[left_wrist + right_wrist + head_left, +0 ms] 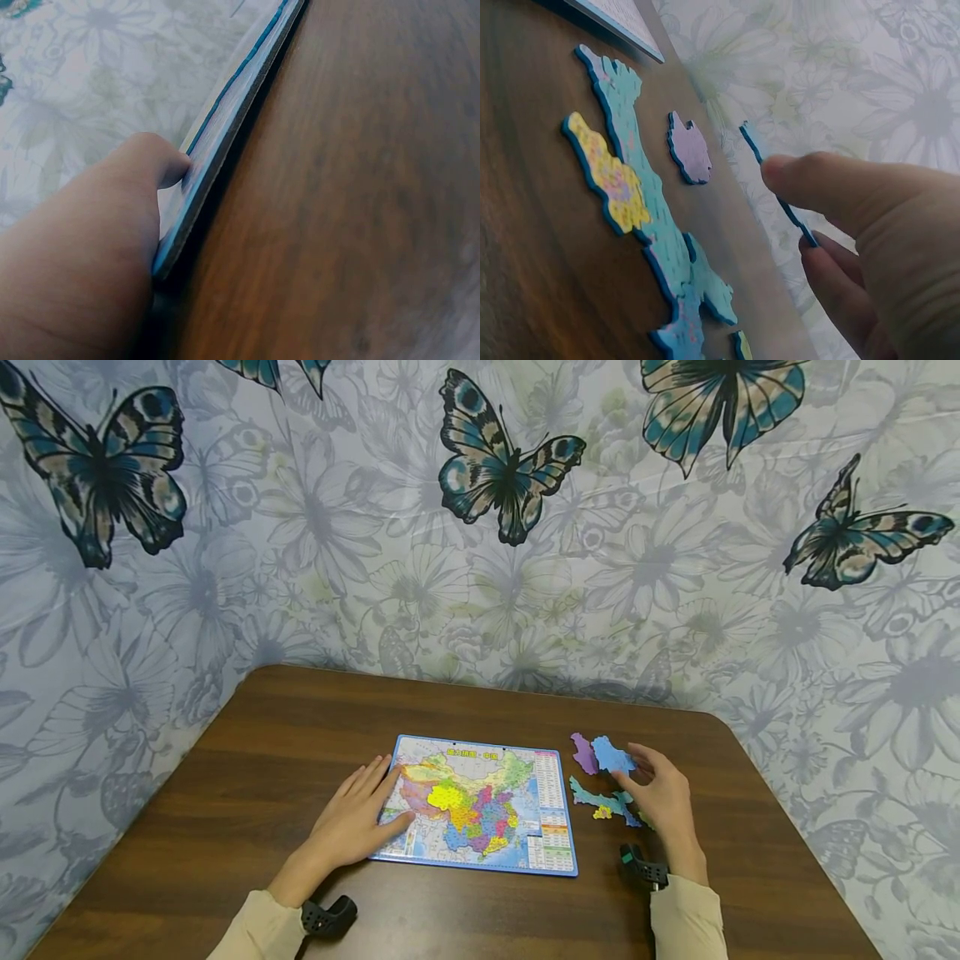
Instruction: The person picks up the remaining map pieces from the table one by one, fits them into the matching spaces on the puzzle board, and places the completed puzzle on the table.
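Observation:
A printed map puzzle board point(547, 793) with colourful pieces in its middle lies on the table. My left hand point(356, 822) rests at its left edge, fingers extended and the thumb point(174, 166) on the board's face. Off the board's right side, my right hand point(667, 802) pinches a light blue puzzle piece point(611, 754) between thumb and fingers. That piece point(751, 142) is raised off the table and seen nearly edge-on in the right wrist view. Below it lie a purple piece point(690, 152), a long teal piece point(634, 135) and a yellow piece point(604, 172).
The brown wooden table point(300, 718) has rounded far corners. Behind it hangs a floral cloth point(322, 568) with large butterflies. Black wrist bands with cameras sit on both wrists. Another small piece point(741, 345) lies at the lower edge of the right wrist view.

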A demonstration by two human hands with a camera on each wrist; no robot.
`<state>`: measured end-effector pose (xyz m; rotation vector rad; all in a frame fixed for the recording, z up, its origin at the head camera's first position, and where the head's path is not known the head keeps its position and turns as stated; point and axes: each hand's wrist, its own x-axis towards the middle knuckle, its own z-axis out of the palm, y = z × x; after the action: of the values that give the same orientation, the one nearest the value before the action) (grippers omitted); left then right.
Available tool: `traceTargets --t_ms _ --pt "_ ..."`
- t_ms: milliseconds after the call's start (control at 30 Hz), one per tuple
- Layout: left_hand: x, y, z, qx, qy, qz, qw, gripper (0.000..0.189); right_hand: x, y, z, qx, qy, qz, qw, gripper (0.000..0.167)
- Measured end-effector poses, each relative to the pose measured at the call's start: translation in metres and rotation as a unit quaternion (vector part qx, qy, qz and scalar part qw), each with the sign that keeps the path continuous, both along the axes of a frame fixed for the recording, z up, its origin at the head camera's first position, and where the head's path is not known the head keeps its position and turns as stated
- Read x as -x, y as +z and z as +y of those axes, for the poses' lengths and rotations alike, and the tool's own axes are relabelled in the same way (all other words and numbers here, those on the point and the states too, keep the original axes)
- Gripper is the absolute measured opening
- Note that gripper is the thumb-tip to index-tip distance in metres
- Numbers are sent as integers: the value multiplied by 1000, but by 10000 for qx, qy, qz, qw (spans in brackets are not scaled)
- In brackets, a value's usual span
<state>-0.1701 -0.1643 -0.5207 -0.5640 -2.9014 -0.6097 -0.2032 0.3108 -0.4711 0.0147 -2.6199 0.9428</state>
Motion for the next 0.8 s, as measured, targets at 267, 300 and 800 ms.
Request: traceTargets --t_ms 267,300,800 --pt "-1 1 0 -27 -2 -1 10000 86 1 0 -4 77 323 61 9994 56" --pt "-1 1 0 -34 -3 -6 10000 86 2 0 -5 89 374 94 9992 56" --pt "-1 0 0 -21 -28 19 10000 86 2 1 -11 210 811 434 9955 55"
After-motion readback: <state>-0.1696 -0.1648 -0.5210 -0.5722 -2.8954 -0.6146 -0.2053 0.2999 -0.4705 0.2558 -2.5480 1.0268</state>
